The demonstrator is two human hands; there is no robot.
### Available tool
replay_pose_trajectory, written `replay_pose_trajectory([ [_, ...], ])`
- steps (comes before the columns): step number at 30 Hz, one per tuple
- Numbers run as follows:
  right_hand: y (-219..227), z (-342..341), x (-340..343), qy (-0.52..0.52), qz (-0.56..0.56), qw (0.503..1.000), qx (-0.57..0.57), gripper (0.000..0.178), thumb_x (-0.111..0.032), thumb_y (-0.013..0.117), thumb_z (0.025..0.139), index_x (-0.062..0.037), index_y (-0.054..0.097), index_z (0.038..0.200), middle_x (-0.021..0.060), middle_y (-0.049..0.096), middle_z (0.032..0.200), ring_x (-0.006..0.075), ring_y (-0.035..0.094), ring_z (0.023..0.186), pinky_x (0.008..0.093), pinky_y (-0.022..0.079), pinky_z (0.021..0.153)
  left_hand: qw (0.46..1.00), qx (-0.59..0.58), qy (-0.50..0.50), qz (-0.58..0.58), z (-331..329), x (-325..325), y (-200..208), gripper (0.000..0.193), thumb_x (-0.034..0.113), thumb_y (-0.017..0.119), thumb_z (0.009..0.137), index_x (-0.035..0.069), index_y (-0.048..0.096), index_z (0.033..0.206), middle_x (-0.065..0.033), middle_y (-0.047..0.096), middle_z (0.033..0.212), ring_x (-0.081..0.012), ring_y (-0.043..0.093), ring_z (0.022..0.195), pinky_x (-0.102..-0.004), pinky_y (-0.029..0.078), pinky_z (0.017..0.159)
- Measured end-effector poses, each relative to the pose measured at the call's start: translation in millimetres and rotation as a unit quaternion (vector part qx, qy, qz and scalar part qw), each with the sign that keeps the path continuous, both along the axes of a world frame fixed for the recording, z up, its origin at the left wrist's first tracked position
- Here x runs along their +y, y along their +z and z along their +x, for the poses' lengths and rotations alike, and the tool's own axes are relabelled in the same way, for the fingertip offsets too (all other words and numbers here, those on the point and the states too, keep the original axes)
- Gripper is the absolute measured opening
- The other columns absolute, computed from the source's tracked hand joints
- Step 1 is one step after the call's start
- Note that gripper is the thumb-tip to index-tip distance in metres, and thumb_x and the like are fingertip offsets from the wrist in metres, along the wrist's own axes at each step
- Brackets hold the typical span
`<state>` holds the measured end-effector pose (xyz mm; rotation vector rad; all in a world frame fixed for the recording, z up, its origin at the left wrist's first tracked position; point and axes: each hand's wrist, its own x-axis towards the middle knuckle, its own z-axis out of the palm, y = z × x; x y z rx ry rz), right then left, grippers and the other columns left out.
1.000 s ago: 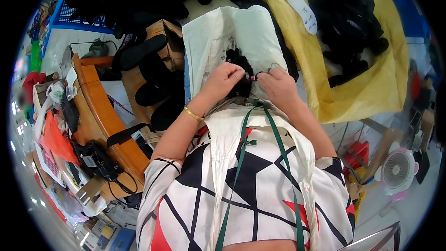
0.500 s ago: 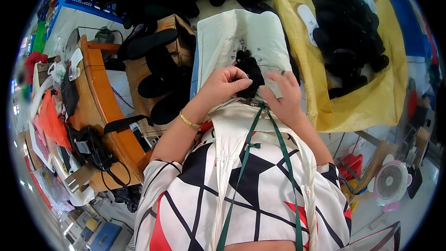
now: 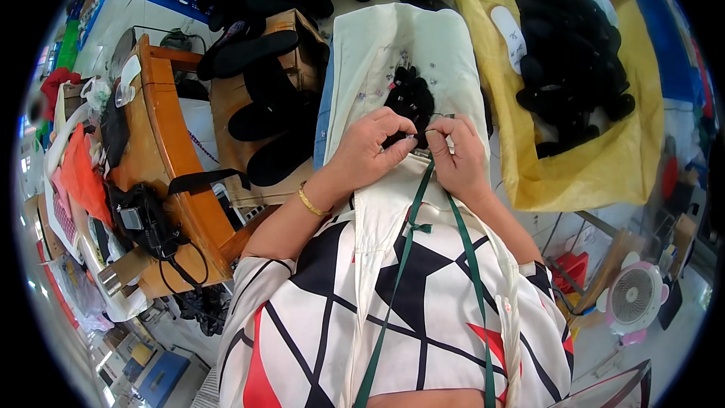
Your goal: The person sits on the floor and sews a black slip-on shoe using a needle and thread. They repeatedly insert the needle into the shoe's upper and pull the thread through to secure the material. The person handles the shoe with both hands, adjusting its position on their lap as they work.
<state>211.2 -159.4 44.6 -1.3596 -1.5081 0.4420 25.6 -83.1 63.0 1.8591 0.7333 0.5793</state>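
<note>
A pale cloth (image 3: 445,38) covers a surface in front of me, with a small heap of black fabric pieces (image 3: 411,97) lying on it. Small shiny bits (image 3: 404,57) are scattered on the cloth around the heap. My left hand (image 3: 374,147) is closed in a pinch at the near edge of the heap; whatever sits between its fingertips is too small to name. Close beside it, my right hand (image 3: 461,157) also pinches thumb against forefinger, its fingertips almost meeting the left ones. What it holds is hidden.
On the right stands a yellow sack (image 3: 521,181) full of black shoes (image 3: 574,68). Left of the cloth, black shoes (image 3: 257,53) rest on a cardboard box (image 3: 226,102). A wooden chair (image 3: 162,106) carries a black bag (image 3: 143,219). A small fan (image 3: 633,296) stands lower right.
My right hand, blurred and with its fingers apart before, has come in beside the left and closed to a pinch. The left hand stays pinched at the heap. The whole view has shifted slightly.
</note>
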Motion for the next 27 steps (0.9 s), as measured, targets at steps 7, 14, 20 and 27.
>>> replay_pose_trajectory([
  [7, -15.3, -15.8, -10.1, -0.066, -0.102, 0.967, 0.226, 0.010, -0.009, 0.064, 0.097, -0.0009, 0.059, 0.093, 0.0048, 0.054, 0.083, 0.0132, 0.051, 0.072, 0.0260, 0.043, 0.065, 0.940, -0.108, 0.079, -0.315, 2.0, -28.3, -14.6, 0.016, 0.013, 0.067, 0.094, 0.002, 0.066, 0.106, -0.0005, 0.061, 0.090, -0.0074, 0.059, 0.076, -0.0224, 0.049, 0.066],
  [14, 3.2, 2.6, -8.8, 0.018, -0.073, 0.993, 0.095, 0.013, -0.011, 0.068, 0.094, -0.0004, 0.062, 0.094, 0.0072, 0.060, 0.085, 0.0156, 0.054, 0.072, 0.0278, 0.046, 0.065, 0.927, -0.071, 0.052, -0.364, -4.1, -21.9, -17.9, 0.019, 0.017, 0.067, 0.097, 0.004, 0.066, 0.111, 0.0017, 0.064, 0.088, -0.0041, 0.059, 0.074, -0.0195, 0.051, 0.066],
  [20, 15.2, 5.3, -5.9, 0.057, -0.114, 0.987, 0.100, 0.019, -0.017, 0.071, 0.091, 0.0005, 0.061, 0.089, 0.0088, 0.060, 0.079, 0.0203, 0.055, 0.070, 0.0316, 0.046, 0.062, 0.917, -0.100, 0.087, -0.375, -6.2, -18.4, -7.1, 0.019, 0.018, 0.066, 0.097, 0.003, 0.066, 0.109, 0.0031, 0.063, 0.086, -0.0023, 0.057, 0.073, -0.0185, 0.048, 0.065],
  [27, 5.5, 0.4, -13.3, 0.063, -0.183, 0.970, 0.149, 0.022, -0.016, 0.066, 0.095, 0.0018, 0.057, 0.086, 0.0051, 0.046, 0.074, 0.0155, 0.045, 0.069, 0.0296, 0.038, 0.062, 0.919, -0.098, 0.040, -0.380, -8.4, -21.2, -11.2, 0.020, 0.019, 0.066, 0.098, 0.002, 0.064, 0.109, 0.0024, 0.064, 0.087, -0.0034, 0.058, 0.075, -0.0193, 0.049, 0.067],
])
